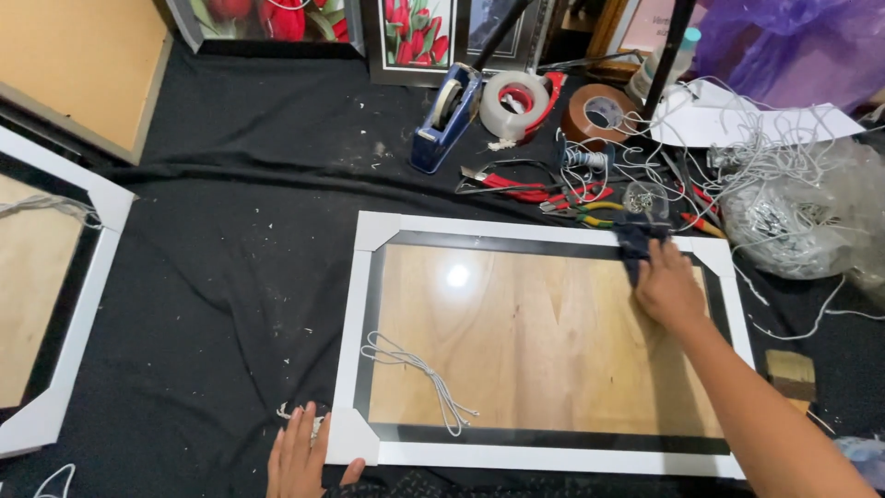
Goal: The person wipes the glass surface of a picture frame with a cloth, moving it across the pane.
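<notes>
**Two hands on one frame: wiping the top corner**

Both hands are well apart here. The right hand (pixel 668 290) is clamped on a dark cloth (pixel 634 242) and presses it onto the upper right area of the picture frame (pixel 544 457), right where the black inner border meets the wood backing. The left hand (pixel 297 456) lies flat with fingers spread, holding nothing, touching the lower left corner of the frame to pin it down.

Looks to me like the wipe-down step, with the cloth only covering one corner so far. Working along that border would call for steady pressure from the left hand so the frame doesn't skate on the black table cover (pixel 230 231).

A loose white cord (pixel 419 369) lies on the backing near the lower left. Beyond the top edge: pliers (pixel 516 184), tape rolls (pixel 514 103), a blue tape dispenser (pixel 444 124), and a tangle of white wire (pixel 784 175).
</notes>
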